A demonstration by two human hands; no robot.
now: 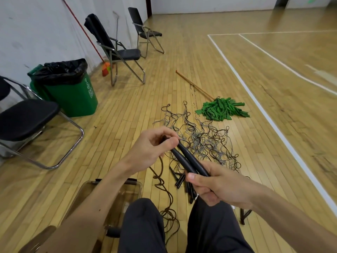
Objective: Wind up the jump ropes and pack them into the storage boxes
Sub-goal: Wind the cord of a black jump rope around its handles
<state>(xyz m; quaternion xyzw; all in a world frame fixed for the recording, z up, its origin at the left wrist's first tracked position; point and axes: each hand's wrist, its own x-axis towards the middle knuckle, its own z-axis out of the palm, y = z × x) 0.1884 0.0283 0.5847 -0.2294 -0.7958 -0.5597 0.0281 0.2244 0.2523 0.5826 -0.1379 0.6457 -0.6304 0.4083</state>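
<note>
Two black jump-rope handles (187, 159) lie side by side, slanting from upper left to lower right. My right hand (217, 185) grips their lower ends. My left hand (153, 145) pinches their upper ends, where a brown cord (164, 190) comes off and trails down to the floor between my knees. A tangle of grey and brown ropes (202, 139) is spread on the wooden floor ahead. More black handles (180, 179) lie on the floor under my hands. A clear plastic storage box (135, 185) stands open at my left knee, partly hidden by my left forearm.
A green mop (221, 109) with a wooden pole lies beyond the ropes. A green bin (73, 92) with a black liner stands at left, with black folding chairs (116, 52) along the wall. White court lines (264, 110) run at right.
</note>
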